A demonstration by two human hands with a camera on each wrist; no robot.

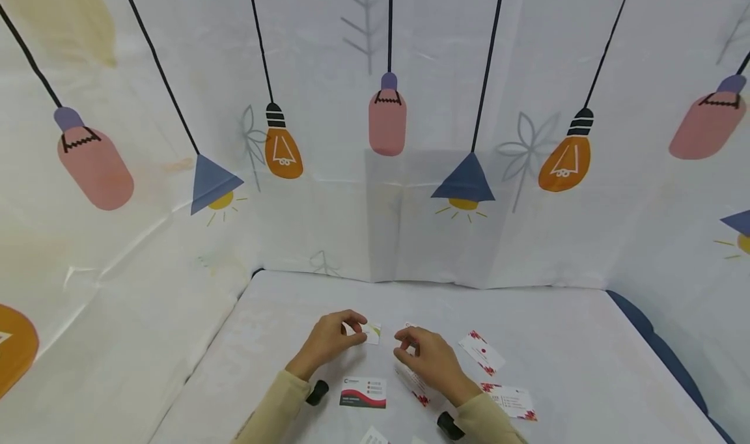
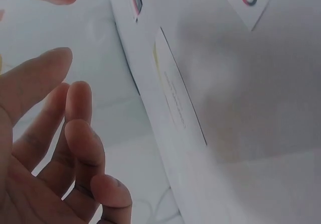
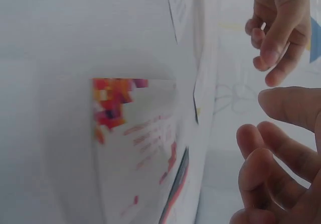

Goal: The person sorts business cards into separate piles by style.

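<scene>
On a table under a white cloth (image 1: 562, 327), my left hand (image 1: 351, 332) hovers with loosely curled fingers right beside a small white card with a green-yellow corner (image 1: 373, 333). The left wrist view shows that hand (image 2: 65, 148) holding nothing, with the card (image 2: 175, 98) lying flat a little beyond the fingertips. My right hand (image 1: 408, 344) is a short way to the right, fingers also loosely curled and holding nothing (image 3: 276, 153). A white card with red corner patterns (image 1: 415, 387) (image 3: 135, 133) lies partly under the right wrist.
More cards lie about: a dark-and-red one (image 1: 363, 392) near the front, and two red-cornered ones (image 1: 482, 351) (image 1: 511, 402) at the right. A curtain printed with lamps (image 1: 387, 118) closes off the back and sides. The table's blue edge (image 1: 656, 346) runs along the right.
</scene>
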